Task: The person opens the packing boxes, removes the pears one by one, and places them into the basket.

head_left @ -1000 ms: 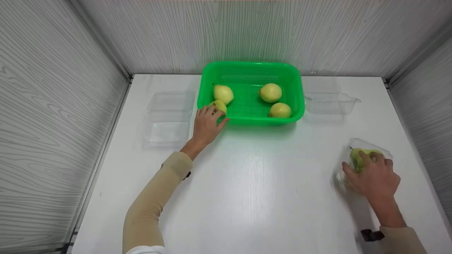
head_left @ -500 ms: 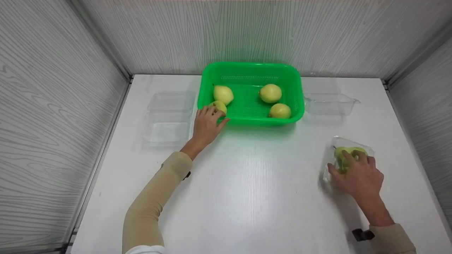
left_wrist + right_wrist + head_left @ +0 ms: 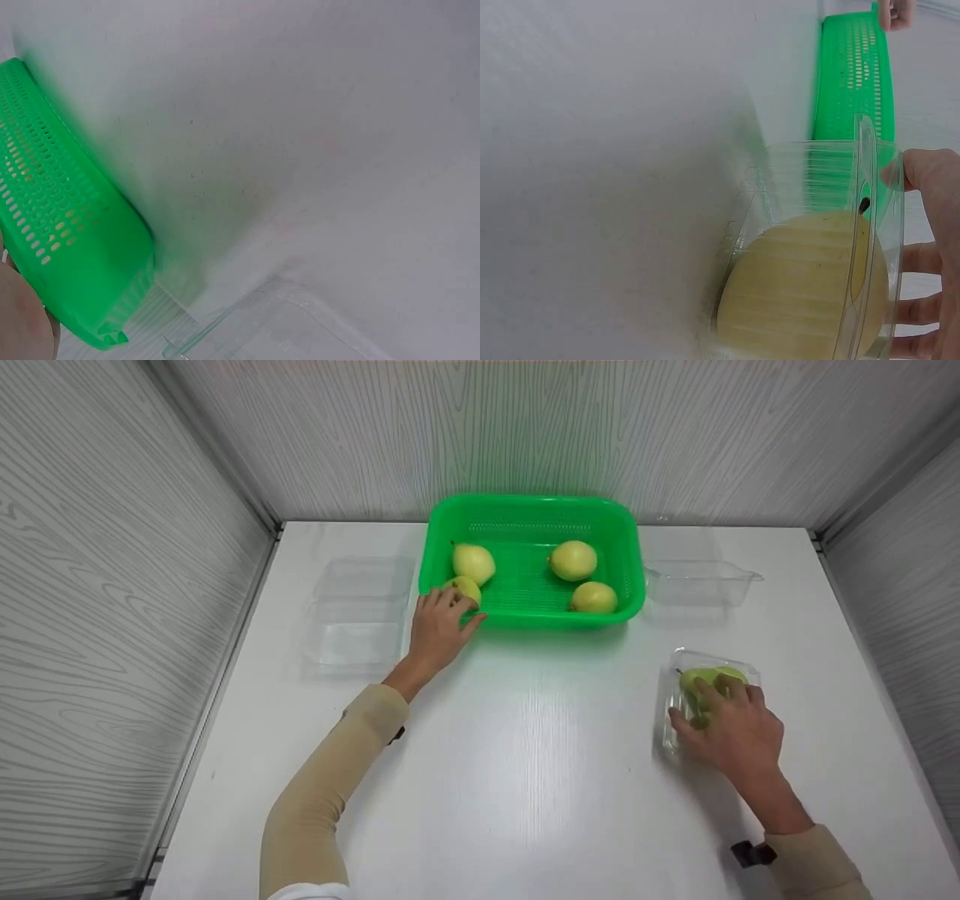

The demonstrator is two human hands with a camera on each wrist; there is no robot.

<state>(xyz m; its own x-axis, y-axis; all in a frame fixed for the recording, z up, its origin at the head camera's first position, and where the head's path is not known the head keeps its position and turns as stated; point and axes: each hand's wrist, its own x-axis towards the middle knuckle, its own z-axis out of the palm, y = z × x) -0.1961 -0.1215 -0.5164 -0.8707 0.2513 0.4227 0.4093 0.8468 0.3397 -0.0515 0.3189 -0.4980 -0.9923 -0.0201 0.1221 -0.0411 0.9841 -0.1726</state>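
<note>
My right hand (image 3: 739,735) holds a clear plastic clamshell box (image 3: 673,741) from above at the table's right. Its lid appears closed, with the thumb at one edge and bent fingers across the top. Green-yellow pears (image 3: 696,678) show inside; in the right wrist view one pear (image 3: 795,285) fills much of the box. My left hand (image 3: 439,628) lies over the front left corner of a green basket (image 3: 525,617), fingers loosely bent above a pear (image 3: 466,586). Whether the fingertips touch that pear cannot be told.
More pears (image 3: 574,561) lie in the basket, to the left and right. An open clear clamshell (image 3: 360,641) stands left of the basket, another clear container (image 3: 701,583) right of it. Wood-patterned panels (image 3: 540,427) enclose the white table (image 3: 525,780).
My right hand has moved left across the table with the clamshell box and its pears. The left hand has stayed at the basket's corner.
</note>
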